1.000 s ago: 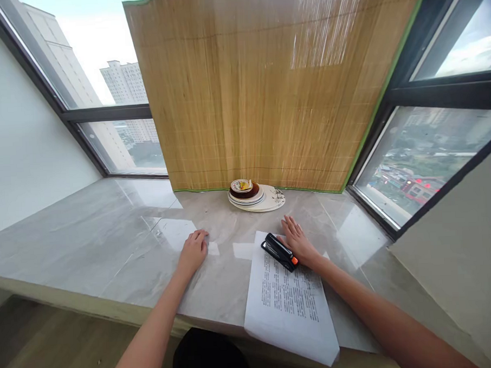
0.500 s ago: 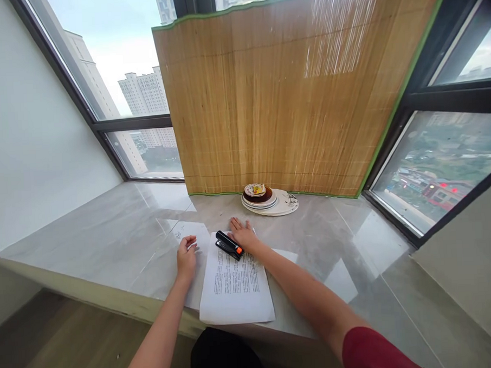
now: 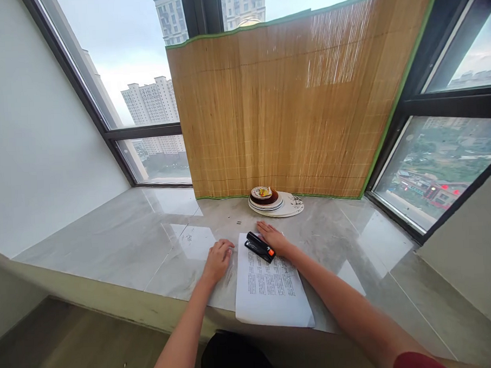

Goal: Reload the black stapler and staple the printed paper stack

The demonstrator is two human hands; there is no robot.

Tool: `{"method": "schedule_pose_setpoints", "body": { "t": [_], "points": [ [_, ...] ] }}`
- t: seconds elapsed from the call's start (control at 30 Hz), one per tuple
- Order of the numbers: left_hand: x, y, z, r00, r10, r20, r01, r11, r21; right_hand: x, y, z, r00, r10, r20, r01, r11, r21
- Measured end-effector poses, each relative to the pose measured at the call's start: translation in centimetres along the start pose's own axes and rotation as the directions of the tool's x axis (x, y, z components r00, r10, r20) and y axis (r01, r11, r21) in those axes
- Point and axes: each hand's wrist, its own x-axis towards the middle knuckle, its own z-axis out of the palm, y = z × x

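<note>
Printed white paper (image 3: pixel 271 307) lies on the stone ledge and reaches over its front edge. A black stapler with an orange patch (image 3: pixel 260 247) rests slantwise on the upper part of the paper. My right hand (image 3: pixel 273 238) is spread flat, palm down, at the paper's top right corner, close against the stapler but not gripping it. Just left of the paper, my left hand (image 3: pixel 218 258) rests palm down on the ledge, fingers loosely bent and holding nothing. Two tiny dark strips (image 3: pixel 238 223), too small to name, lie beyond the paper.
A stack of plates (image 3: pixel 266 203) with a small patterned dish on top stands at the back, partly on an oval white board (image 3: pixel 293 203). Behind it hangs a bamboo blind (image 3: pixel 283 117) before the windows. The ledge's front edge (image 3: pixel 112 298) drops to the floor.
The paper, with the stapler on it, has slid right along with my right hand, uncovering the small dark strips. My left hand has moved right and lowered toward the ledge. The view has shifted slightly.
</note>
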Motion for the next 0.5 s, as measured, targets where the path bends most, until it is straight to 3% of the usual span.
{"method": "schedule_pose_setpoints", "body": {
  "t": [0.07,0.17,0.33,0.5],
  "points": [
    [-0.4,1.0,0.3,0.98,0.109,0.168,-0.132,0.983,0.13,-0.6,0.5,-0.1,0.999,0.027,-0.022,-0.027,1.0,-0.005],
    [-0.9,2.1,0.6,0.94,0.145,0.309,-0.222,0.948,0.23,-0.4,0.2,0.0,0.996,0.066,-0.057,-0.066,0.998,0.006],
    [-1.2,3.1,0.5,0.92,0.139,0.366,-0.24,0.94,0.244,-0.1,-0.9,-0.7,0.974,0.123,-0.188,-0.111,0.991,0.073],
    [-1.3,3.0,0.3,0.924,0.134,0.359,-0.228,0.945,0.235,-3.9,-2.5,-2.3,0.949,0.119,-0.291,-0.072,0.983,0.167]
  ]
}}
